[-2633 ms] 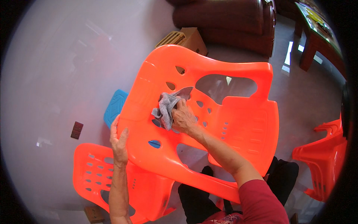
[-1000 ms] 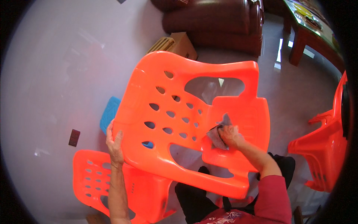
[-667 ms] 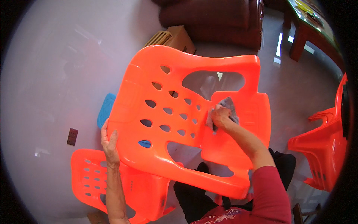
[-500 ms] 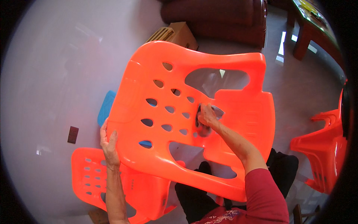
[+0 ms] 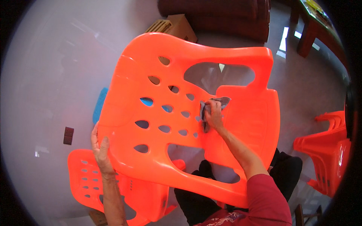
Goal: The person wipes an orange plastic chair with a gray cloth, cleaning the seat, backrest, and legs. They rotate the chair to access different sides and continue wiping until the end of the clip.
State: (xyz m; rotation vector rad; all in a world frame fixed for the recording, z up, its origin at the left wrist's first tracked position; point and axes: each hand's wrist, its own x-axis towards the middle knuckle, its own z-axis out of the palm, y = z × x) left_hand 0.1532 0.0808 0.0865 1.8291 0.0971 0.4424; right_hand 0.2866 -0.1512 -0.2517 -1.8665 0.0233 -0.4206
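A large orange plastic armchair with drop-shaped holes in its backrest fills the middle of the view, seat to the right. My left hand grips the top edge of the backrest, thumb on the front face and fingers partly hidden behind. In my right hand is a crumpled grey cloth, pressed against the chair where the backrest meets the seat. The cloth spreads out on both sides of my fingers.
A smaller orange chair stands under and left of the armchair. Another orange chair is at the right. Behind are a cardboard box, a dark red sofa and a glass-topped table. A blue object shows past the backrest.
The backrest's top edge and my left hand have shifted a little left. My right hand has moved slightly up with the cloth along the chair's inner corner.
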